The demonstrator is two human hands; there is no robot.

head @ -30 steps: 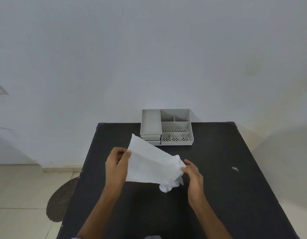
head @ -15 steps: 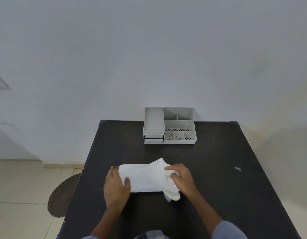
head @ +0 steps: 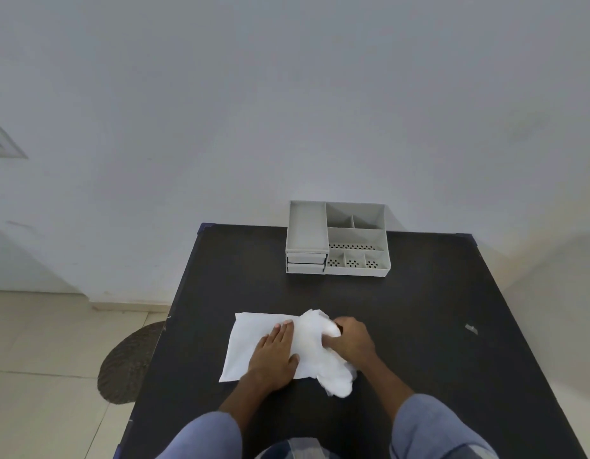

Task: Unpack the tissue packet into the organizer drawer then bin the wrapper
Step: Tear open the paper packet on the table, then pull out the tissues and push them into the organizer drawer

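Left hand (head: 274, 354): flat, fingers extended, pressing white tissue (head: 254, 339) onto black desk (head: 436, 326). Right hand (head: 351, 342): clenched on bunched right end of tissue. Grey organizer (head: 336, 240): far desk edge, well apart, drawers (head: 306, 263) closed. Small scrap (head: 471, 328): right.

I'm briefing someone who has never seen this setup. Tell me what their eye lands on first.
The white, crumpled tissue sheet stands out against the black rectangular table, near its front middle. The left hand lies flat on it, while the right hand grips its bunched right end. Farther back, by the plain wall, sits the light grey plastic organizer with open compartments and small drawers on its left.
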